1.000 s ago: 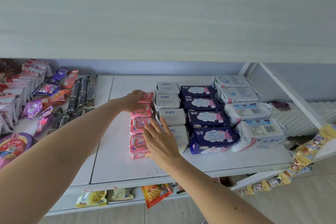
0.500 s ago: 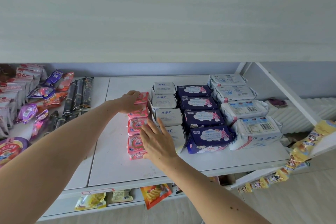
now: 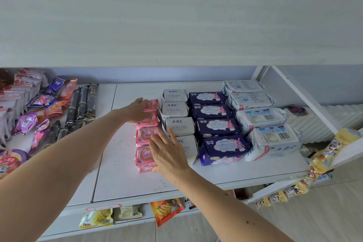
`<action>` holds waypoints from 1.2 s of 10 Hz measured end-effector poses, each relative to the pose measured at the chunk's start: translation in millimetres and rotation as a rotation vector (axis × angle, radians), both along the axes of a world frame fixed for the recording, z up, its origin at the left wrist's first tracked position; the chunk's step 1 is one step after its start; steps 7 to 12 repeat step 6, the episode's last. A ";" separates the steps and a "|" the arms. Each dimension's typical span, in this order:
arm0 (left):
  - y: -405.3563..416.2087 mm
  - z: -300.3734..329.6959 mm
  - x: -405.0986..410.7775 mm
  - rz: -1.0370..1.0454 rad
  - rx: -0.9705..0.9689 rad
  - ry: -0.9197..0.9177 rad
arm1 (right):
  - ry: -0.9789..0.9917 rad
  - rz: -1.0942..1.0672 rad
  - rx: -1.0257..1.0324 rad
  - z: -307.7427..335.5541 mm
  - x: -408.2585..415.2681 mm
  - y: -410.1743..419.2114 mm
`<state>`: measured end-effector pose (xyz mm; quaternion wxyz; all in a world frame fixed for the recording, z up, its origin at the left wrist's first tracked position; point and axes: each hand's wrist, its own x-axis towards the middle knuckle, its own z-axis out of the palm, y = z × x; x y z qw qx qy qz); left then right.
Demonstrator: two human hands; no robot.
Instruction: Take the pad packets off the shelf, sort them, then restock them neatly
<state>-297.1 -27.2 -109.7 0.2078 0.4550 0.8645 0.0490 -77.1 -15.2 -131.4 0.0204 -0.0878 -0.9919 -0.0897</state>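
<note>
Four columns of pad packets lie on the white shelf [image 3: 121,179]. Leftmost is a column of pink packets [image 3: 144,137]. Beside it run grey ABC packets [image 3: 179,125], then dark blue packets [image 3: 216,125], then larger white packets [image 3: 261,118]. My left hand [image 3: 137,111] rests flat on the far pink packets, fingers straight. My right hand [image 3: 169,151] lies with spread fingers over the near pink packets and the nearest grey packet, pressing along their seam. Part of the nearest grey packet is hidden under it.
Snack bags and dark wrapped rolls [image 3: 82,104] crowd the shelf's left section. A lower shelf holds yellow and orange snack packs [image 3: 167,210]. A strip of yellow sachets [image 3: 314,165] hangs at the right end. A board overhead limits headroom.
The view has shifted slightly. My left hand has flattened onto the far pink packets. My right hand stays on the near packets.
</note>
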 end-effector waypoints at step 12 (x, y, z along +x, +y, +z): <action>-13.1 -3.9 10.6 0.122 0.218 0.088 | 0.057 0.025 -0.101 4.7 17.7 3.5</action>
